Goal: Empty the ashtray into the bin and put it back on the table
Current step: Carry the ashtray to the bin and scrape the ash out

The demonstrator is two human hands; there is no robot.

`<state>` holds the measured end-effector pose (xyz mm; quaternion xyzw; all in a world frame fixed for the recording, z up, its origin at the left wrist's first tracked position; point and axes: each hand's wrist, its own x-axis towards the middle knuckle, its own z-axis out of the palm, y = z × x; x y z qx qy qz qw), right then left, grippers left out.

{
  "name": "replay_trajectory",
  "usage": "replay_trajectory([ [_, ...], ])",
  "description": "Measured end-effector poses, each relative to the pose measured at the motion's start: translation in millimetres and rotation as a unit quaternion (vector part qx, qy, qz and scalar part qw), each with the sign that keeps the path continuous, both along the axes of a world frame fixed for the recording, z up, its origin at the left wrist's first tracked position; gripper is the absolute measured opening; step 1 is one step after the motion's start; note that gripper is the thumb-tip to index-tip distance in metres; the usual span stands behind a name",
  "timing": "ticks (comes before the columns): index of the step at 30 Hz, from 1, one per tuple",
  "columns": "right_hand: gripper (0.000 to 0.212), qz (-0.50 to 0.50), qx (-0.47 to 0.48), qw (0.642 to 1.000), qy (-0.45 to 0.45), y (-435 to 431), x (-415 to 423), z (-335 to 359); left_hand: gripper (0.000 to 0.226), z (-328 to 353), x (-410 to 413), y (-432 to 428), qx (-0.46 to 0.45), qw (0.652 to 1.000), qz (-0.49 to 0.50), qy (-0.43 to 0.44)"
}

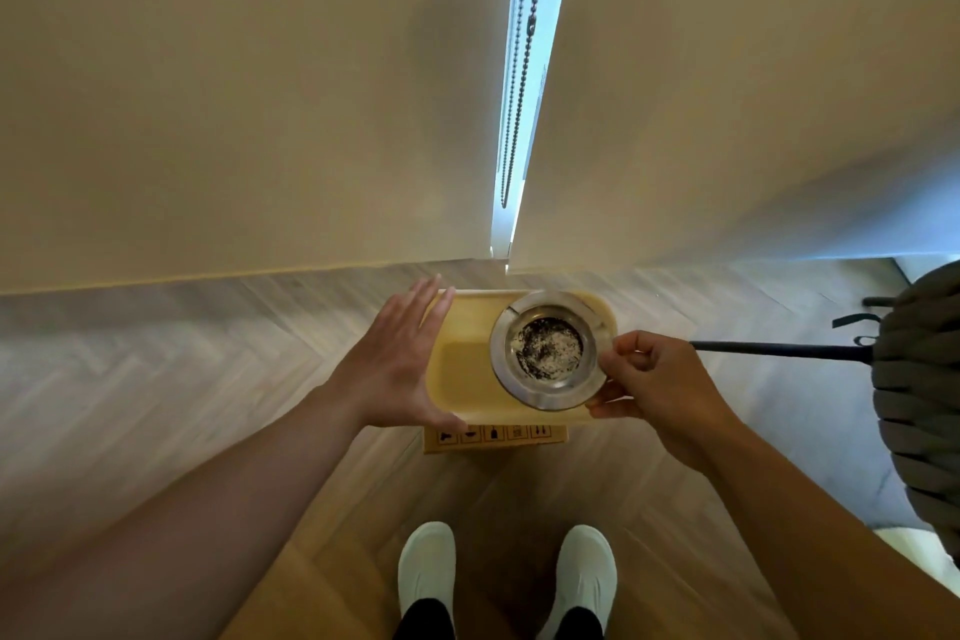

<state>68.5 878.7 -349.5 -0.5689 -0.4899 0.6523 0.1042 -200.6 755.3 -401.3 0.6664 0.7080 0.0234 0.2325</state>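
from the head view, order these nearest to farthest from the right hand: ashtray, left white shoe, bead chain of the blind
From the right hand:
1. ashtray: held in its grip by the rim, above the yellow bin.
2. left white shoe: on the floor, below and to the left.
3. bead chain: hanging in the gap between the blinds, far ahead.

— What did we see by the wall?
— A bead chain point(521, 68) hung between two blinds point(260, 94).
— And lower down?
— White shoes point(427, 566) on herringbone floor point(156, 369); a grey knitted seat point(924, 395) at right.
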Motion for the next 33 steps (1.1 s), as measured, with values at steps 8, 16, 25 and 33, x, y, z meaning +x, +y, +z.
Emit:
replay_trajectory([
  [8,0.001,0.041,0.036,0.998,-0.035,12.1,-16.8,-19.0,0.154,-10.4,6.5,-1.1,-0.007,1.0,0.012,-0.007],
  [16,0.016,0.156,0.303,0.935,-0.097,4.7,-20.0,-28.1,0.155,-11.3,1.5,1.8,-0.022,0.999,0.02,-0.014],
  [25,0.034,0.375,0.622,0.671,-0.148,-36.2,-22.1,-42.4,0.155,-13.5,0.3,3.4,-0.02,0.999,0.023,-0.022],
  [33,0.03,0.382,0.627,0.657,-0.173,-36.8,-17.0,-47.2,0.155,-12.6,2.2,2.7,-0.022,0.999,0.027,-0.02],
])
